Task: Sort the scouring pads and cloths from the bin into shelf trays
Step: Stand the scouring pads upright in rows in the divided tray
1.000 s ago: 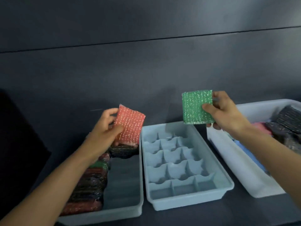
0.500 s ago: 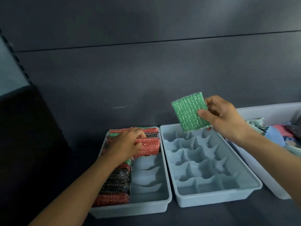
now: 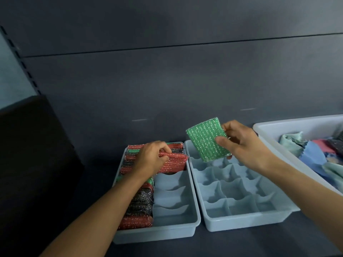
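My left hand rests in the left tray, its fingers curled over a red scouring pad lying at the tray's far end. Rows of red, green and black pads stand along that tray's left side. My right hand pinches a green scouring pad and holds it tilted above the far end of the divided middle tray, whose compartments hold nothing. The white bin at the right holds cloths in pale green, blue and pink.
The trays and bin stand on a dark shelf against a dark back panel. A dark block fills the left side. The left tray's right-hand compartments hold nothing. The bin's near wall touches the middle tray's right rim.
My left hand brought the red pad down into the left tray's far end. My right hand carried the green pad lower and leftward, over the middle tray. The camera shifted left.
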`<state>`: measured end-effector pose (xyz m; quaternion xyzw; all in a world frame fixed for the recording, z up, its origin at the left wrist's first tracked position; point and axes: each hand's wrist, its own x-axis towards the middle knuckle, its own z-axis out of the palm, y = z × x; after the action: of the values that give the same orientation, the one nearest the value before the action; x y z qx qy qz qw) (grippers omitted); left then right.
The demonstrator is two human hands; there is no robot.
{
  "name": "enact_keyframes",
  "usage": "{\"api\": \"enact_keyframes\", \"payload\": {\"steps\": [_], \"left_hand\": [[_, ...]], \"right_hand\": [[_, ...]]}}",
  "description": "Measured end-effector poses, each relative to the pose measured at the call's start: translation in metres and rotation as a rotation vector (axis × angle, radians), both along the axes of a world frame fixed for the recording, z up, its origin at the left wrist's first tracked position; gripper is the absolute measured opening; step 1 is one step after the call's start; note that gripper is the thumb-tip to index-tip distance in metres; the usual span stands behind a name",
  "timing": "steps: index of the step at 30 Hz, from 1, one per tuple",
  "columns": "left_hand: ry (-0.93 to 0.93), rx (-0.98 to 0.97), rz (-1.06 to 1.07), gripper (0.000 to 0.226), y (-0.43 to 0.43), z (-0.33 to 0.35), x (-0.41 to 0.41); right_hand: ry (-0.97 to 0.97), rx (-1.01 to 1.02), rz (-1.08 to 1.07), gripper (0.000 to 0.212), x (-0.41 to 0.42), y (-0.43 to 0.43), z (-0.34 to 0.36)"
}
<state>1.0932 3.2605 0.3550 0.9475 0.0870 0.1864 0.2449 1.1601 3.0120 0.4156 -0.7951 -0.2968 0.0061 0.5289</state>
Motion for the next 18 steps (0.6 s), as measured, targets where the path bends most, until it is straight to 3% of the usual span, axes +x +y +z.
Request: {"api": "enact_keyframes", "payload": {"steps": [7, 12, 18], "left_hand": [[0.095, -0.027, -0.043, 0.019, 0.009, -0.004, -0.003], [0.034, -0.017, -0.043, 0.022, 0.009, 0.002, -0.001], [0.215, 0.094, -0.084, 0.031, 0.016, -0.012, -0.007]], "right_hand": [[0.029, -0.003, 0.068, 0.014, -0.007, 0.017, -0.004], [0.049, 0.010, 0.119, 0.012, -0.009, 0.024, -0.005], [0.076, 0.000, 0.115, 0.013, -0.007, 0.027, -0.013]]}}
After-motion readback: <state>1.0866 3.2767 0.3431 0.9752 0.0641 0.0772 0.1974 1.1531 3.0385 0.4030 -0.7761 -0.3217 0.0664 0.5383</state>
